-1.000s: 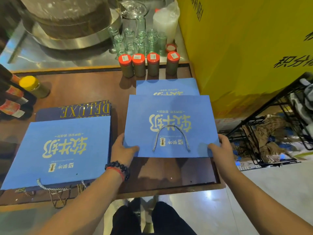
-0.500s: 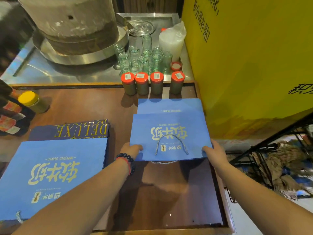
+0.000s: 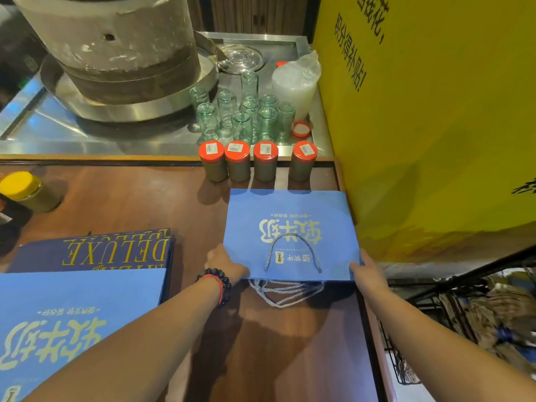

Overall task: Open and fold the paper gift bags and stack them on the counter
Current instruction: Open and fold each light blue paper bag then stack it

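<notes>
A flat folded blue paper gift bag [image 3: 290, 216] with pale lettering and a rope handle lies on top of the stack at the counter's [image 3: 121, 204] far right. More rope handles [image 3: 285, 291] stick out from under its near edge. My left hand [image 3: 224, 261], with a bead bracelet on the wrist, grips the bag's near left corner. At the near right corner my right hand [image 3: 367, 274] holds the bag the same way. A second pile of blue bags [image 3: 72, 326] lies at the near left.
Dark blue "DELUXE" bags [image 3: 116, 250] lie under the left pile. Several red-lidded jars [image 3: 255, 161] stand just behind the right stack, with glass cups [image 3: 243, 111] on a steel tray beyond. A yellow board [image 3: 435, 126] walls the right side. A yellow-lidded jar [image 3: 23, 190] stands far left.
Both hands have carried the blue bag away from me and set it squarely over the bag behind it, so the two now line up as one stack.
</notes>
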